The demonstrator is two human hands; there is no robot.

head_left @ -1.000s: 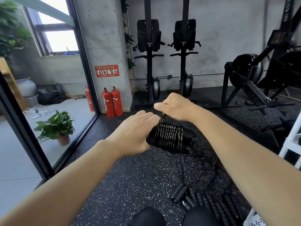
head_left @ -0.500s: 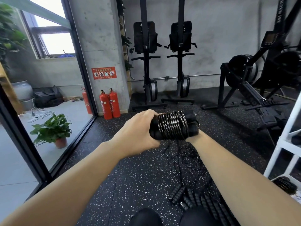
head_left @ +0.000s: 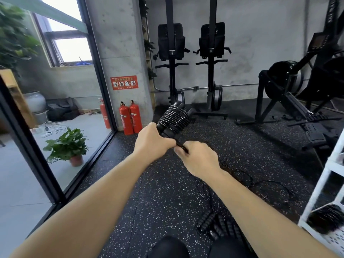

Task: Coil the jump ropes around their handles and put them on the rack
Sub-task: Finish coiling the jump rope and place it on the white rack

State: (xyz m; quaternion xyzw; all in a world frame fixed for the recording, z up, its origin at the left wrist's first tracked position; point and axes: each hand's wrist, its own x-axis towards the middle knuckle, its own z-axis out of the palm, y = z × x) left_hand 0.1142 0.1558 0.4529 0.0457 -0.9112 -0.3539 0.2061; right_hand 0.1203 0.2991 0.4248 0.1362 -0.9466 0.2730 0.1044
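My left hand (head_left: 151, 141) grips the lower end of a pair of black jump rope handles (head_left: 174, 121) that point up and away, with black rope coiled tightly around them. Just below it, my right hand (head_left: 198, 158) pinches the rope's free end (head_left: 181, 145) close to the handles. Loose black rope (head_left: 268, 185) trails over the speckled floor to the right. Several more black ribbed handles (head_left: 216, 223) lie on the floor by my knees. The white rack (head_left: 320, 185) stands at the right edge, with a dark coiled bundle (head_left: 327, 217) on its low shelf.
Two red fire extinguishers (head_left: 130, 118) stand by the concrete pillar, with a glass wall to the left and a potted plant (head_left: 68, 146) behind it. Black upright machines (head_left: 212, 71) line the back wall. A rowing machine (head_left: 297, 108) sits at right.
The coiled handles swung from lying crosswise to pointing up and away. My right hand came out from behind them to below my left hand and now pinches the rope end.
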